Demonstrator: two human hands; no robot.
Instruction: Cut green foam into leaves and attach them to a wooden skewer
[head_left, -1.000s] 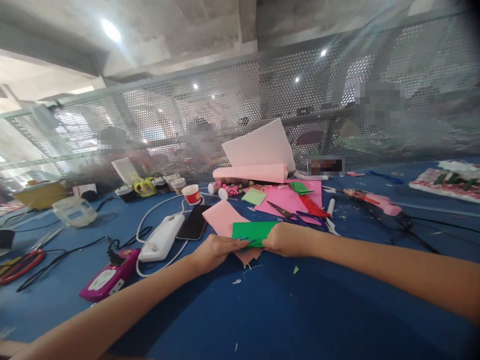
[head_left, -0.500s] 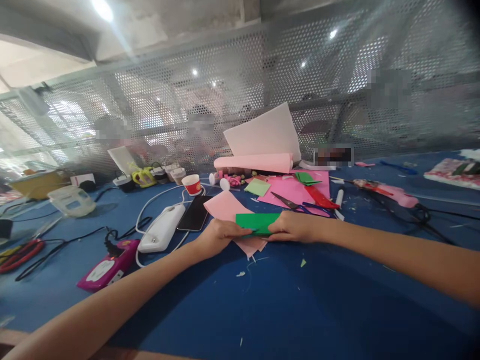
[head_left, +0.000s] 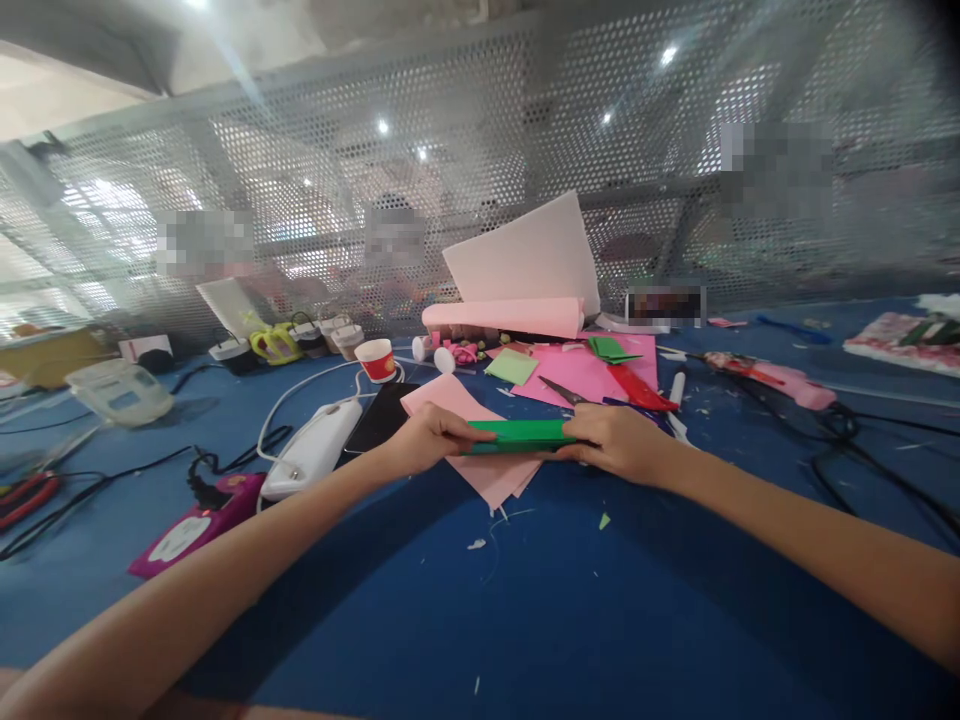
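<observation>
The left hand [head_left: 426,440] and the right hand [head_left: 624,442] were both closed on the green paper [head_left: 527,433], one end pinched in each, thumb and fingers together. The green paper was held straight between them, with its long axis running from left to right, roughly level and square across the front of the body. Neither hand could be called nearer: each end was touched by one, and only the middle stretch was left uncovered. The paper appeared folded into a narrow strip, though its layers could not be counted.

Behind and below the strip, pink paper [head_left: 491,482] was spread on the blue tabletop [head_left: 465,620], its corners pointed toward the body. Whether the strip was rested on it or held just above could not be told.

Just beyond the left hand, a phone [head_left: 373,420] was partly covered from view, with a white power strip [head_left: 313,447] placed beside it. Just beyond the right hand, scissors [head_left: 561,391] were laid on the far side of the work, blades angled away to the left, handles partly hidden by the hand.

Farther out, a magenta sheet [head_left: 540,388] was topped with green pieces [head_left: 613,349], and a pink roll [head_left: 510,318] was set before a mesh screen [head_left: 480,180].
</observation>
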